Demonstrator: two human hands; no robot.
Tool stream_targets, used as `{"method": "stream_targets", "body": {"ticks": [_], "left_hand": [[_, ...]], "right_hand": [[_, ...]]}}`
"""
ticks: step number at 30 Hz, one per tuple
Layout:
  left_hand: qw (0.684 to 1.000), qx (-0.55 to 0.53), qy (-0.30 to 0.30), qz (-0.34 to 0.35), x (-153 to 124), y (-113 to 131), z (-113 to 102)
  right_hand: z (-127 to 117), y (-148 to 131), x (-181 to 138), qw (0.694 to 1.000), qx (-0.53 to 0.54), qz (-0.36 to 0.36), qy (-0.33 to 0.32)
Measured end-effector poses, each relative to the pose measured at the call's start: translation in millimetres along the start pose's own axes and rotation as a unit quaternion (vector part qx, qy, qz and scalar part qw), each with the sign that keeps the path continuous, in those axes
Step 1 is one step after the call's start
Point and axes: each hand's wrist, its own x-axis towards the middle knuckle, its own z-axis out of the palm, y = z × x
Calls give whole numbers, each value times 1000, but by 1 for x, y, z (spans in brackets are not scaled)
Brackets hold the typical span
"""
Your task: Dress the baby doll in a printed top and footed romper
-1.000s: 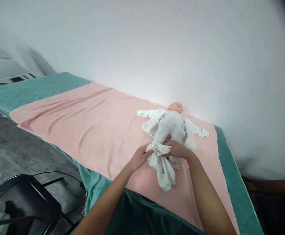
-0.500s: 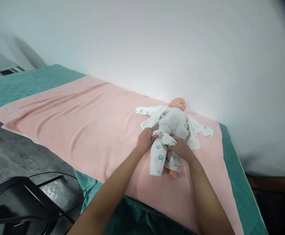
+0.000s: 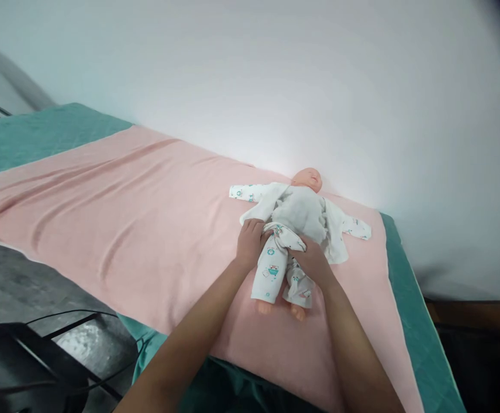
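Note:
A baby doll [image 3: 307, 179] lies on its back, its arms stretched out in a white long-sleeved top [image 3: 267, 201] that hangs open. White cloth [image 3: 300, 212] covers its belly. White printed baby pants [image 3: 270, 272] are on both legs, with their waist bunched at the hips, and a foot shows below each leg. My left hand [image 3: 250, 244] is closed on the waist edge at the left hip. On the other side my right hand [image 3: 312, 261] grips the bunched waist. Fingertips of both hands are partly hidden by the fabric.
A pink blanket [image 3: 159, 218] lies under the doll, over a green-covered bed [image 3: 417, 304]. Behind the bed rises a white wall [image 3: 250, 86]. A black chair [image 3: 30, 361] with cables stands at the lower left on the grey floor.
The pants leg on the left has moved up, so that foot now shows. Both hands keep their hold on the waist. The view has shifted slightly.

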Motion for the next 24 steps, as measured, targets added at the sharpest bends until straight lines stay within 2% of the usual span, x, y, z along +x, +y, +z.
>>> {"method": "stream_targets", "body": {"ticks": [3,6,10,12,16,18,24], "left_hand": [[998,-52,-2,-26,-4,6,-4],[995,-98,-6,-15,-7,10,-7],[991,-135,2,17,-12,11,-8],[990,-139,0,23,-14,12,-10],[983,-176,-14,43,-18,15,-18],[980,-190,-35,47,-22,18,-25],[976,-204,-72,31,-39,32,-43]], "right_hand": [[-14,0,-2,999,13,-4,-50],[-34,10,-4,995,62,-1,-76],[-42,29,-5,991,127,39,24],[-38,30,-6,991,123,46,39],[-30,10,-13,995,66,-24,-74],[-26,-2,-20,992,27,-75,-103],[-8,-6,-38,983,-90,-160,-28]]}}
